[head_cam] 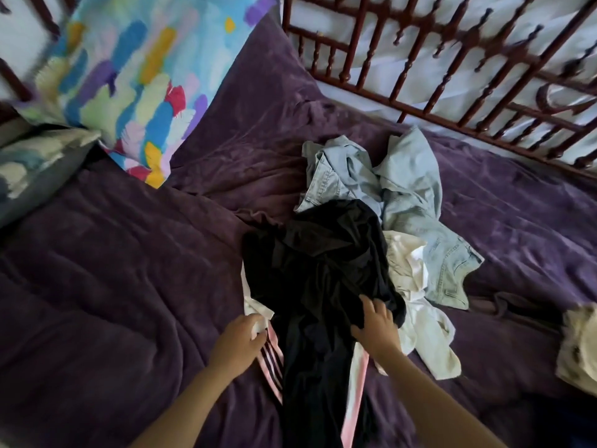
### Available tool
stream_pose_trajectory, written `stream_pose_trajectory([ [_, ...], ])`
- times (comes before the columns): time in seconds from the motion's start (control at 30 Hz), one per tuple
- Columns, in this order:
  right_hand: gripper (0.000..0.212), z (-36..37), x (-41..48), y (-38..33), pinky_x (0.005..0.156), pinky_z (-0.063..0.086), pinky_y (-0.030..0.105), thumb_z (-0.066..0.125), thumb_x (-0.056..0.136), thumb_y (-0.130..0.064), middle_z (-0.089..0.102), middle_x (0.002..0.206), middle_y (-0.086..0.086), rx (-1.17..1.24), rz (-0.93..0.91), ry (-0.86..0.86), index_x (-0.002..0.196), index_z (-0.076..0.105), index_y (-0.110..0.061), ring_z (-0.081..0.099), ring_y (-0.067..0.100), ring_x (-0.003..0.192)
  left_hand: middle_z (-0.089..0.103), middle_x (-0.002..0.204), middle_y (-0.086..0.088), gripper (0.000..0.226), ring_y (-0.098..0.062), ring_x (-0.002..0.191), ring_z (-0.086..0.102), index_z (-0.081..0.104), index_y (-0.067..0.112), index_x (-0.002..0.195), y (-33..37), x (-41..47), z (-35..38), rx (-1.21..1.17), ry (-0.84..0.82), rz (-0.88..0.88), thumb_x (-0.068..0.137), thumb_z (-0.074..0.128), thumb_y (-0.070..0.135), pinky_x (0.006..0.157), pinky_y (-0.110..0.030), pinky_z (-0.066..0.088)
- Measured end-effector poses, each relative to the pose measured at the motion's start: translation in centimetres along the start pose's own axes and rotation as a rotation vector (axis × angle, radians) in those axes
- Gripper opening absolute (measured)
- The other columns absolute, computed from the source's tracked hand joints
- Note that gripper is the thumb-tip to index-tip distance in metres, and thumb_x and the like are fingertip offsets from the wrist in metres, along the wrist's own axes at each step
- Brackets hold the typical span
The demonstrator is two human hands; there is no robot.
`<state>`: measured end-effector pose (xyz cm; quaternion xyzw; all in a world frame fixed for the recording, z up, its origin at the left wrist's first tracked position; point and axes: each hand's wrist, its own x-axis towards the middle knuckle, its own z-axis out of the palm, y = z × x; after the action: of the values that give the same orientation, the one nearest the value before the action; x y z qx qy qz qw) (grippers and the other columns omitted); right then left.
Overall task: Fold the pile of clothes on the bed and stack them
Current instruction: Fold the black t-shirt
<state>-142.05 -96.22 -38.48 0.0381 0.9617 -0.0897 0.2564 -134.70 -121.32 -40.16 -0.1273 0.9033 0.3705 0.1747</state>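
Nothing is folded yet: the pile (403, 202) lies on the bed (129, 270). My left hand (237, 342) pinches the pink stripy cloth (273, 360); my right hand (376, 328) rests, fingers spread, on the black cloth (316, 270). Next I should pull one free and lay it flat

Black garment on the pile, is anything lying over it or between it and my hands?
Nothing visible does. The black garment lies on top of the pile, and the right hand rests on its right side. The left hand grips the pink-striped garment underneath it, at its left side.
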Motion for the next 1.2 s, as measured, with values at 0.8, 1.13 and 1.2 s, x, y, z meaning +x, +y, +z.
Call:
stream_pose_trajectory([
  [0.8,0.037,-5.8,-13.5,2.4,0.057,0.037,0.007,0.063,0.069,0.001,0.058,0.078,-0.03,0.633,-0.167,0.376,0.054,0.056,-0.033,0.054,-0.006,0.068,0.058,0.12,-0.023,0.111,-0.038,0.102,0.062,0.042,0.016,0.13,9.3,1.8,3.0,0.453,0.218,0.515,0.035,0.091,0.043,0.074,-0.042,0.055],
  [1.13,0.041,-16.6,-24.2,6.5,0.051,0.041,0.007,0.057,0.073,0.018,0.062,0.052,-0.014,0.975,-0.291,0.682,0.062,0.065,-0.02,0.052,-0.001,0.05,0.06,0.104,-0.001,0.022,-0.021,0.102,0.057,0.065,0.014,0.105,12.3,-6.1,2.8,0.209,-0.138,0.323,0.089,0.052,0.022,0.081,-0.031,0.043],
  [1.2,0.048,-18.2,-25.8,7.4,0.047,0.042,0.008,0.052,0.076,0.021,0.061,0.049,-0.014,1.045,-0.304,0.755,0.061,0.064,-0.023,0.052,-0.001,0.046,0.053,0.07,0.0,0.017,-0.017,0.07,0.054,0.056,0.01,0.072,13.1,-8.0,1.2,-0.146,-0.137,0.248,0.087,0.052,0.005,0.064,-0.028,0.039],
])
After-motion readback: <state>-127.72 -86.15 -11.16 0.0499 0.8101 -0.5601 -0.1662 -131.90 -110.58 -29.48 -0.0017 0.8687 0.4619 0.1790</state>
